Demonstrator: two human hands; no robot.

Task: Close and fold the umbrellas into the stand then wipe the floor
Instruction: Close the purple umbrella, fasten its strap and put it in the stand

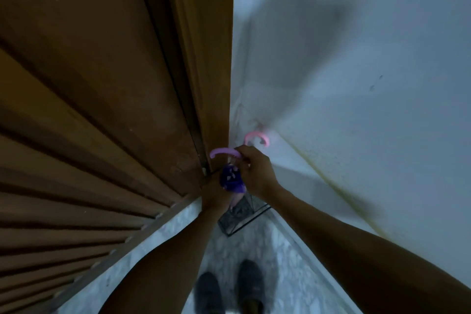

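My right hand [254, 173] has its fingers [242, 153] clenched on the purple umbrella's hooked handle [224, 152], which curves off toward nine o'clock. My left hand [214, 192] grips the folded purple umbrella [230, 178] just below. The wire stand [242, 214] sits at six o'clock on the floor [280, 262], a pink handle [256, 137] at one o'clock.

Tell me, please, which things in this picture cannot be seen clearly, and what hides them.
- Left hand, head view: mostly hidden behind the purple umbrella; its grip cannot be judged.
- Umbrella stand, head view: only its lower wire frame shows; the hands and umbrella cover its top.
- Second umbrella: only its pink handle shows, blurred; the right hand covers the rest.
- Shoes, head view: cut off by the bottom edge.
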